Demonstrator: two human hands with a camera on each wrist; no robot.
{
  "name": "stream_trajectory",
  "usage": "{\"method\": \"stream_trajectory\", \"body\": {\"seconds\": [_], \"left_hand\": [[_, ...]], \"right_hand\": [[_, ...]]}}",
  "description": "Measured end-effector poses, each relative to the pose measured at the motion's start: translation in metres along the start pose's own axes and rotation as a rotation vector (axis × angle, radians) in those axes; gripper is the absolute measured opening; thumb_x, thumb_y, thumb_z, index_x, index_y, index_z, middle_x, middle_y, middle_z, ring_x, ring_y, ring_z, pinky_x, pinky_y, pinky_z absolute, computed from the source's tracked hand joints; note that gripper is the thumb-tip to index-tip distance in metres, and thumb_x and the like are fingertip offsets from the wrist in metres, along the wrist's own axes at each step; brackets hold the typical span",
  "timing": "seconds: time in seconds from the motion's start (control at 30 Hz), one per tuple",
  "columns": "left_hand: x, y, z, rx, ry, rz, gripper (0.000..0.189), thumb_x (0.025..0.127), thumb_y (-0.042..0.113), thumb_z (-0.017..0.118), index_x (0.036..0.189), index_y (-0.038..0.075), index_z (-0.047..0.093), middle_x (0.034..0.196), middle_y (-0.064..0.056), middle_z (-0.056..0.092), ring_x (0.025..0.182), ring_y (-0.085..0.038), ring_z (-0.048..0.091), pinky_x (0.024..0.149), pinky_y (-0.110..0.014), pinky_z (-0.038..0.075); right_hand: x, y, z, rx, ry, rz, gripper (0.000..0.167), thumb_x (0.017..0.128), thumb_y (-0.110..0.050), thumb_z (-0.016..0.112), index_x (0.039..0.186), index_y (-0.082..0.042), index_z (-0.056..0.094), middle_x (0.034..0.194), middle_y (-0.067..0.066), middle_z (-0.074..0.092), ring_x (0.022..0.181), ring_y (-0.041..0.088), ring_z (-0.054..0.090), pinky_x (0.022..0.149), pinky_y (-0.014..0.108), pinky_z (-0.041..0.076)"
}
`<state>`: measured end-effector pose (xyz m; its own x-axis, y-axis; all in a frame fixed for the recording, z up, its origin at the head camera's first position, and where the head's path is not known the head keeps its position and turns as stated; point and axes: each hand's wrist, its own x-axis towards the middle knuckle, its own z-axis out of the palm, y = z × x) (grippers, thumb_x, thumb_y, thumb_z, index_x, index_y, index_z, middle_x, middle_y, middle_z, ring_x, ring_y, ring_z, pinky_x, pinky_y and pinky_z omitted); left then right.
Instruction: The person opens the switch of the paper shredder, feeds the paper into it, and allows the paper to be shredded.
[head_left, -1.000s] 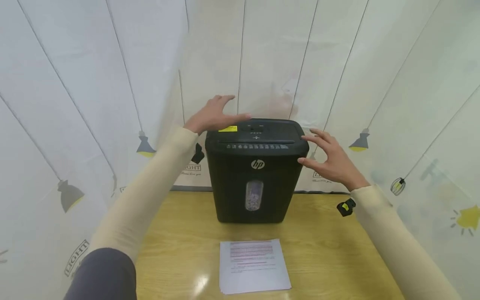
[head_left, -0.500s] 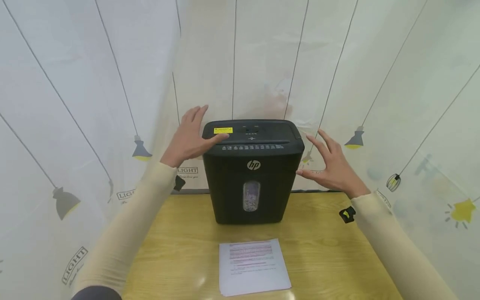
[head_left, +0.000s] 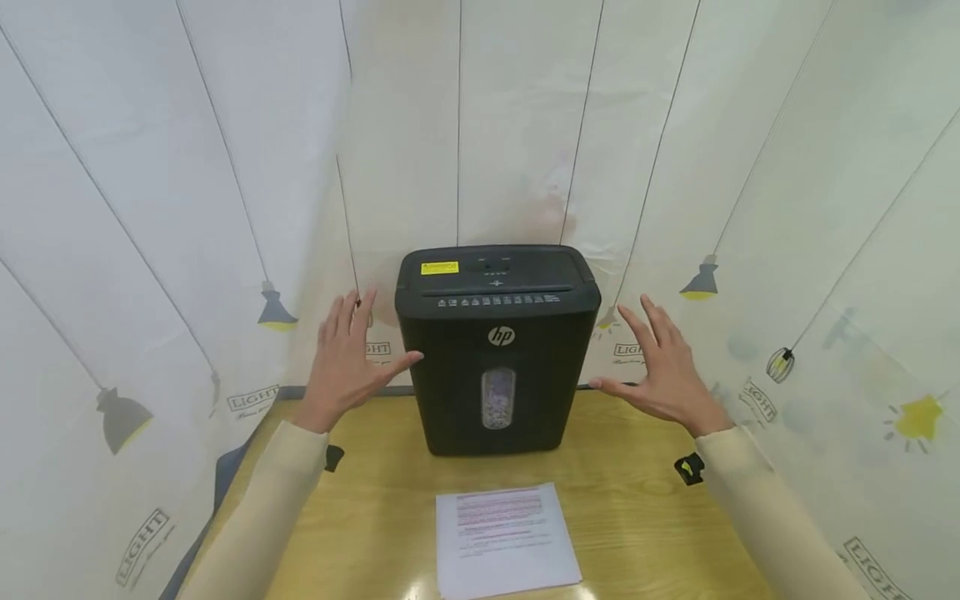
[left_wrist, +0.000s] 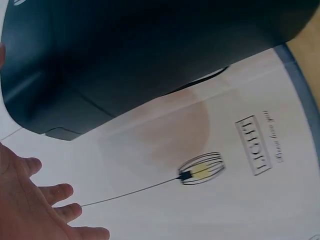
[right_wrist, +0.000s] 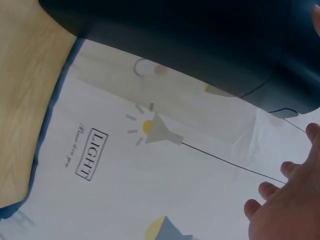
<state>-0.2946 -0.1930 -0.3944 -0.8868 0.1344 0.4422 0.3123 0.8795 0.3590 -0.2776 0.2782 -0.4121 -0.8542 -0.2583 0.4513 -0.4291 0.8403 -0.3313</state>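
Observation:
A black HP paper shredder (head_left: 450, 375) stands upright on the wooden table, with a yellow label on its top and a small front window showing shredded bits. My left hand (head_left: 341, 362) is beside its left side, fingers spread and thumb pointing toward the front; it holds nothing. On the other side, my right hand (head_left: 663, 375) is held apart from the shredder, fingers extended. Both wrist views show a gap between the fingers and the dark casing. In front of the shredder lies a stack of printed paper (head_left: 506, 554) with reddish marked lines.
The wooden table (head_left: 637, 500) runs up to a white curtain (head_left: 517, 125) printed with hanging lamps, which encloses the back and both sides. A dark strip edges the table at the back and left.
My left hand has come from above the shredder's top, leftward and down to its left side. My right hand has lowered and drawn slightly away. The shredder and paper stay put.

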Motion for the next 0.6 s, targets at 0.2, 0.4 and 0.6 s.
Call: {"method": "stream_trajectory", "body": {"seconds": [0.2,0.4,0.6], "left_hand": [[-0.03,-0.016,0.02,0.034,0.029,-0.029,0.118,0.077,0.079,0.068,0.166,0.029,0.009,0.174,-0.011,0.01,0.159,-0.041,0.008,0.119,-0.076,0.015],[-0.061,-0.023,0.044,0.091,0.017,-0.039,0.116,0.076,0.078,0.07,0.165,0.025,0.017,0.173,-0.013,0.016,0.159,-0.041,0.009,0.116,-0.079,0.015],[-0.087,-0.029,0.072,0.114,0.013,-0.036,0.112,0.076,0.081,0.068,0.163,0.025,0.027,0.172,-0.014,0.017,0.159,-0.043,0.01,0.116,-0.08,0.014]], "right_hand": [[-0.017,0.002,0.016,-0.035,-0.017,0.035,0.11,0.077,-0.058,0.081,0.164,-0.026,0.022,0.174,0.014,0.007,0.155,0.051,0.012,0.112,0.08,0.017],[-0.036,0.003,0.035,-0.051,-0.05,0.064,0.11,0.076,-0.065,0.079,0.164,-0.029,0.023,0.173,0.014,0.008,0.157,0.048,0.008,0.116,0.079,0.013],[-0.054,0.006,0.06,-0.039,-0.077,0.098,0.108,0.077,-0.067,0.077,0.164,-0.032,0.023,0.174,0.012,0.006,0.159,0.046,0.002,0.117,0.078,0.007]]}}
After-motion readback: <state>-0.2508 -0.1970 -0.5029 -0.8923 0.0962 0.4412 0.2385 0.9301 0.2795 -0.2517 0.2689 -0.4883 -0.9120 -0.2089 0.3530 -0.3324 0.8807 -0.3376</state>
